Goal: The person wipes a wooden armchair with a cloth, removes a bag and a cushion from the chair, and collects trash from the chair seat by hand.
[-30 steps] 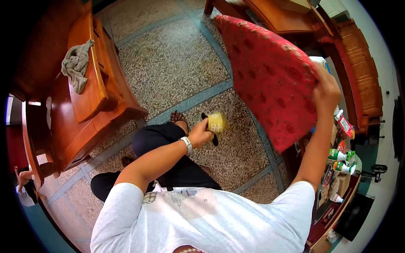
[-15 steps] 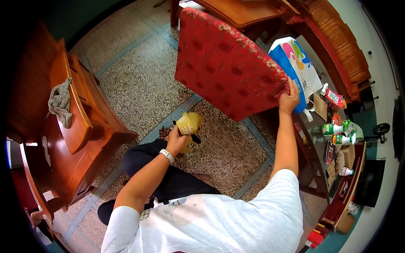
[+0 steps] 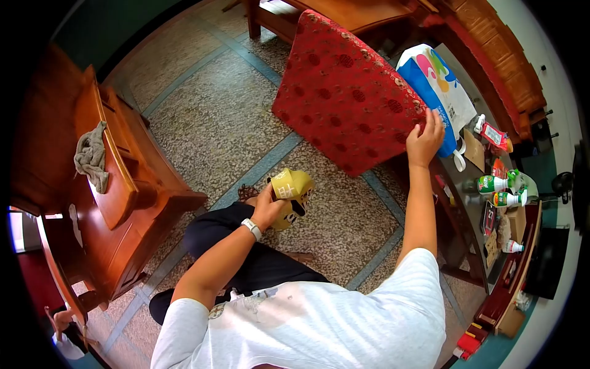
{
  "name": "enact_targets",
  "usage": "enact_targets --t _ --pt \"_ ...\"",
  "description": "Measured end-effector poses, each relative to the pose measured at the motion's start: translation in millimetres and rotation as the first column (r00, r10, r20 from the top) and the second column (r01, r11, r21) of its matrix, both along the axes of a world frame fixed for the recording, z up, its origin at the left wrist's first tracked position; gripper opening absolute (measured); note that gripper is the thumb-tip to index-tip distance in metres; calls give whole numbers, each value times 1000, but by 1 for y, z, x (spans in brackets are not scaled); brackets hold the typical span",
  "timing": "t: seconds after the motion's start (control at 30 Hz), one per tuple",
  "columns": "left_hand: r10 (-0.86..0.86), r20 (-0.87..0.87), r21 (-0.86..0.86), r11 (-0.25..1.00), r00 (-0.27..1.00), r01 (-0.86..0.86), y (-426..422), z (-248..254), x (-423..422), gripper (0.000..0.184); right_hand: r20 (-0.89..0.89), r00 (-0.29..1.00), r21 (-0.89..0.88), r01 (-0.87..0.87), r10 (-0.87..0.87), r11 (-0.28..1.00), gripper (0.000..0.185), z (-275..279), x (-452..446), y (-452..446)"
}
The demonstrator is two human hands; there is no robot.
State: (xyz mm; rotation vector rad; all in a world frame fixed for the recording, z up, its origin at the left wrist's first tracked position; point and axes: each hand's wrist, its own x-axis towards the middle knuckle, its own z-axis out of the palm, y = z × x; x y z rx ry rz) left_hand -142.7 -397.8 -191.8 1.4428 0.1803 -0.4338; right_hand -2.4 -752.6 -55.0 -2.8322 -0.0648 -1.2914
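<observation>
A yellow object with white lettering and black parts (image 3: 294, 184) is in my left hand (image 3: 268, 208), whose fingers wrap around one side of it; its exact kind is unclear. Above the floor near my bent leg, it is apart from the cushion. A flat red patterned seat cushion (image 3: 353, 92) stands tilted on edge, ahead and to the right. My right hand (image 3: 425, 142) is at its near right corner, thumb on the facing side and fingers along the edge; the contact is partly hidden.
Carved wooden chair (image 3: 117, 203) with a grey cloth (image 3: 91, 157) stands left. A blue-and-white bag (image 3: 439, 92) and bottles (image 3: 491, 184) occupy the glass-topped table on the right. Behind the cushion is a wooden bench (image 3: 350, 13). Speckled tile (image 3: 203, 117) covers the floor.
The cushion's far upper corner has swung right, and its face has turned more toward me. My right hand stays at its corner with fingers straighter. The yellow object has turned and shifted slightly right.
</observation>
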Motion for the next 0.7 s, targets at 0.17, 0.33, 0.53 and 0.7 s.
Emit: enact_targets --t 0.17,0.33,0.53,0.7 --pt "-32 87 -69 997 996 38 -10 28 -2 47 -615 363 529 -467 700 708 79 -20 -73 94" --pt "-10 196 -58 998 981 22 -22 93 -4 46 -640 121 711 -282 759 645 131 -92 -148 151" --pt "0 407 85 996 913 -38 -61 113 -24 23 -226 612 874 -217 758 436 59 -72 -173 179" --pt "-137 501 157 985 855 66 -79 134 -44 26 -64 773 921 -198 631 336 39 -80 -193 160"
